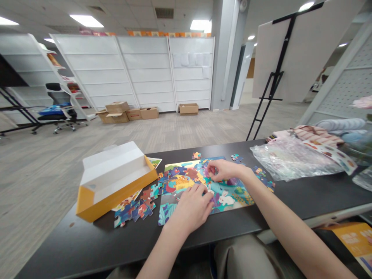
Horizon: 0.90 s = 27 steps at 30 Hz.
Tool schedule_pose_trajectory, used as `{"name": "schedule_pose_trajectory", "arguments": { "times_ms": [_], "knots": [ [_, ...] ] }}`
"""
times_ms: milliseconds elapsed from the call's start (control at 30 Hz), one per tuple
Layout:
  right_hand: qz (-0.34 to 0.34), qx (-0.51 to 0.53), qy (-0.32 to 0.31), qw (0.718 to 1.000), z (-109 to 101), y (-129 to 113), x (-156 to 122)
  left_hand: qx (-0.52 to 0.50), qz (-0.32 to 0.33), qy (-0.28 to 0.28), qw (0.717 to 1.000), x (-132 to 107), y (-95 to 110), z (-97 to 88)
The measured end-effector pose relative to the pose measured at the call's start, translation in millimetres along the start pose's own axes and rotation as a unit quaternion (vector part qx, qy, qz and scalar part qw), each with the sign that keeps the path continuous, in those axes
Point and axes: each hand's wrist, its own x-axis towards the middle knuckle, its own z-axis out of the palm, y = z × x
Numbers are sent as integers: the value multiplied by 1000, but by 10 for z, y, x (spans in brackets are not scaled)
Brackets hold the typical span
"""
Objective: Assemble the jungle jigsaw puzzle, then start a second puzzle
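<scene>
A colourful jigsaw puzzle [226, 198] with white rabbits and other animals lies on the black table, largely put together. My left hand [195, 205] rests palm down on its lower middle, fingers slightly bent and apart, holding nothing that I can see. Over the upper middle, my right hand [222, 170] has thumb and fingers pinched on a small puzzle piece, mostly covered by the fingertips. Loose puzzle pieces [136, 211] are heaped to the left of the picture. More pieces [263, 177] lie to its right, and a few [197, 155] along its far edge.
An open yellow and white box [116, 182] stands at the left on the black table [221, 234], with printed sheets partly under it. Clear plastic packaging [296, 159] and folded cloths [319, 133] lie at the right. An easel [271, 89] stands beyond the table.
</scene>
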Motion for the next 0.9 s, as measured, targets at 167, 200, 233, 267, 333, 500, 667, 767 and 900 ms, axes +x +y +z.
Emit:
{"name": "schedule_pose_trajectory", "arguments": {
  "times_ms": [167, 200, 233, 267, 333, 500, 667, 767, 900],
  "knots": [
    [-19, 2, 4, 1000, -10, 32, 3, -2, -4, -1, 1000, 4, 2, 6],
    [-24, 3, 6, 1000, -15, 42, 6, -4, -2, 1, 1000, 4, 1, 9],
    [-28, 2, 11, 1000, -21, 54, 10, -7, 2, 4, 1000, 5, -2, 13],
    [-31, -2, 18, 999, -26, 64, 13, -11, 6, 6, 1000, 5, -5, 17],
    [-30, -19, 35, 999, -32, 79, 19, -18, 14, 8, 1000, 4, -11, 23],
    [7, -67, 49, 997, 12, 19, 38, -25, 19, 5, 1000, 5, -7, 19],
    [40, -126, 82, 988, 114, -126, 49, -20, 15, -2, 1000, 14, 12, 12],
    [39, -128, 74, 988, 137, -163, 47, -16, 16, 2, 1000, 19, 5, 21],
    [53, -118, 72, 989, 145, -191, 54, -18, 17, 1, 1000, 21, -4, 26]
  ]
}}
